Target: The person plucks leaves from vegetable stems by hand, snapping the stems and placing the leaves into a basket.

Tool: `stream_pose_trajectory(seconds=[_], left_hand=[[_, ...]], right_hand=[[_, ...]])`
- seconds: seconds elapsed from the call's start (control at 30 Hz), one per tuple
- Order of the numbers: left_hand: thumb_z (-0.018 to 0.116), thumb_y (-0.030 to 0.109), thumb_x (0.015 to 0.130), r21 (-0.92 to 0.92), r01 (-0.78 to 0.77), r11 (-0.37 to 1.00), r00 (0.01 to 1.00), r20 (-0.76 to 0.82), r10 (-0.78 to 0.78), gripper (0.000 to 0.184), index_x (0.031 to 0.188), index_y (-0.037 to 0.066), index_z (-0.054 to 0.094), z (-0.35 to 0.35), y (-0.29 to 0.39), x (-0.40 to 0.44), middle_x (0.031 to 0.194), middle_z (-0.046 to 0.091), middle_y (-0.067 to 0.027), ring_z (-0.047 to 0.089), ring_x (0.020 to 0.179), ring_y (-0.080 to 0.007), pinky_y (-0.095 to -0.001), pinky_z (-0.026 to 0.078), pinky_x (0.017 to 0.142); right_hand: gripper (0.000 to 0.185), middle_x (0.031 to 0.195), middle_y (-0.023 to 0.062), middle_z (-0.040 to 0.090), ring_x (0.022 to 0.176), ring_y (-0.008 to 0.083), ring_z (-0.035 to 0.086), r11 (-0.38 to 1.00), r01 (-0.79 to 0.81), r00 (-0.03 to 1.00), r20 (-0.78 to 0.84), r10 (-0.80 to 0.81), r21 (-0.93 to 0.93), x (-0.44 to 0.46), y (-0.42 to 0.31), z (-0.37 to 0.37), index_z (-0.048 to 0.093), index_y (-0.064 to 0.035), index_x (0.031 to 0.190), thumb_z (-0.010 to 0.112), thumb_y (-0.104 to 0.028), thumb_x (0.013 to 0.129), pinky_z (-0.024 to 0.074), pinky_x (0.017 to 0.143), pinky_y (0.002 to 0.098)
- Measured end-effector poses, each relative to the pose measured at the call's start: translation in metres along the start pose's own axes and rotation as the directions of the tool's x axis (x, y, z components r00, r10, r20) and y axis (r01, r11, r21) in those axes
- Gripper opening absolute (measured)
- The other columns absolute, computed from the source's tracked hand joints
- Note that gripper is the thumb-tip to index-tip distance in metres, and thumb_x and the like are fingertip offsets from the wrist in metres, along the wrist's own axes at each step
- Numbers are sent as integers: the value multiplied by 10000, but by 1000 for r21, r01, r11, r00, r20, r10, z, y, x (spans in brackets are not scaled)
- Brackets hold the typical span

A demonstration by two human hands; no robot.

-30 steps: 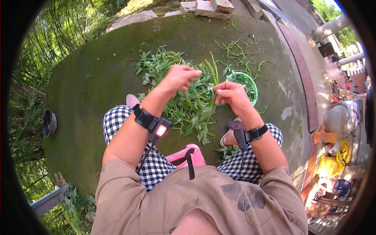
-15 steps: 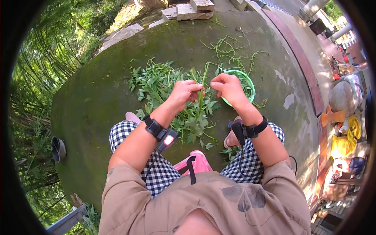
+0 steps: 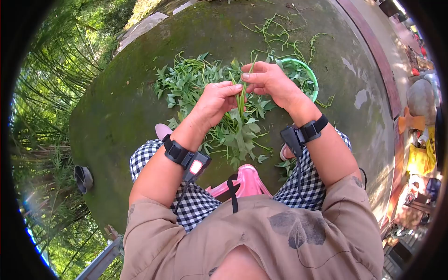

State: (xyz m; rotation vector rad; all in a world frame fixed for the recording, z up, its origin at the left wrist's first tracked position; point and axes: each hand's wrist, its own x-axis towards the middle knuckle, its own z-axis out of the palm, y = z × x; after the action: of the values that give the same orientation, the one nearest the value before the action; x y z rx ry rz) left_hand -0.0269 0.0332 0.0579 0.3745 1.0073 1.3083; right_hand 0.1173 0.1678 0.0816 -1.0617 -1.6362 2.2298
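Note:
My left hand point(image 3: 217, 101) is closed around a bunch of leafy green stems point(image 3: 241, 103), thumb on top, with the leaves hanging down toward me. My right hand point(image 3: 276, 85) is at the upper end of the same bunch, its thumb and curled fingers closed on a stem there. Beneath and to the left of the hands lies a loose pile of leafy greens point(image 3: 184, 79) on the ground. Just beyond my right hand stands a round green basket point(image 3: 315, 84) with leaves in it, partly hidden by that hand.
Bare stems point(image 3: 275, 35) lie scattered beyond the basket. A pink stool point(image 3: 252, 181) shows between my knees. A dark pot point(image 3: 83, 179) sits at the left edge of the mossy concrete point(image 3: 121, 116). At the right are a yellow bag point(image 3: 419, 159) and an orange stool point(image 3: 410, 122).
My right hand has moved in to the stems held by my left hand; before, it was pinched just apart from them. The camera view has shifted slightly.

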Motion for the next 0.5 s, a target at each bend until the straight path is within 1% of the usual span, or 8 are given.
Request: stream_pose_trajectory(seconds=[0.07, 0.2, 0.23, 0.27, 0.33, 0.37, 0.4, 0.5], left_hand=[[565, 161, 954, -25, 6, 1000, 1000, -5, -6, 166, 989, 10, 623, 2, -1, 0, 901, 664, -87, 650, 812, -189, -375, 538, 751], [514, 224, 982, -137, -34, 990, 992, -121, 18, 234, 970, 9, 607, -3, -4, 5, 881, 665, -108, 648, 830, -263, -425, 514, 794], [502, 241, 988, -171, -62, 983, 988, -151, 36, 254, 962, 10, 602, -10, -4, 6, 876, 666, -114, 646, 833, -283, -436, 507, 801], [492, 267, 993, -194, -158, 968, 971, -208, 116, 256, 968, 28, 580, -17, -4, 7, 815, 645, -106, 637, 801, -315, -459, 509, 778], [502, 276, 990, -251, -217, 943, 945, -295, 139, 235, 1005, 49, 565, -32, 6, 11, 728, 580, -67, 601, 707, -265, -438, 501, 714], [516, 282, 984, -238, -225, 945, 945, -288, 153, 233, 1044, 61, 555, -38, 12, 11, 673, 504, -31, 539, 627, -200, -388, 476, 636], [576, 262, 952, -258, -196, 946, 966, -214, 142, 222, 1053, 64, 558, -39, 20, 10, 672, 485, -5, 485, 572, -135, -297, 422, 532], [661, 166, 879, 42, -74, 996, 962, -259, 83, 266, 1090, 26, 579, -27, 19, 9, 708, 529, 4, 466, 521, -79, -207, 318, 413]], right_hand=[[179, 851, 12, 659, 737, 100, 619, 999, -7, 989, 146, 2, 32, 2, 1, -3, 670, -49, 962, 692, -202, 873, 470, 635, 222], [159, 839, 32, 664, 709, 124, 630, 996, 47, 999, 17, -49, 82, 7, 1, -15, 659, -38, 901, 652, -197, 908, 475, 618, 242], [158, 819, 54, 666, 681, 150, 638, 993, 68, 998, 7, -69, 94, 9, -1, -22, 647, -33, 885, 637, -187, 919, 481, 609, 255], [165, 793, 64, 664, 655, 164, 640, 983, 111, 994, -25, -108, 144, 10, -2, -29, 643, -27, 866, 642, -184, 913, 481, 593, 259], [181, 740, 86, 658, 604, 192, 644, 949, 204, 978, -96, -186, 239, 10, -9, -43, 635, -14, 827, 652, -178, 902, 479, 561, 267], [193, 753, 106, 657, 613, 223, 646, 946, 195, 979, -111, -172, 258, 10, -12, -50, 629, 1, 835, 634, -174, 916, 497, 575, 290], [195, 757, 109, 658, 623, 227, 647, 942, 195, 979, -120, -167, 275, 9, -14, -54, 630, 2, 839, 632, -176, 918, 500, 578, 294], [199, 772, 111, 658, 663, 237, 649, 931, 184, 981, -123, -152, 316, 7, -16, -59, 635, 7, 863, 625, -181, 925, 510, 601, 311]])
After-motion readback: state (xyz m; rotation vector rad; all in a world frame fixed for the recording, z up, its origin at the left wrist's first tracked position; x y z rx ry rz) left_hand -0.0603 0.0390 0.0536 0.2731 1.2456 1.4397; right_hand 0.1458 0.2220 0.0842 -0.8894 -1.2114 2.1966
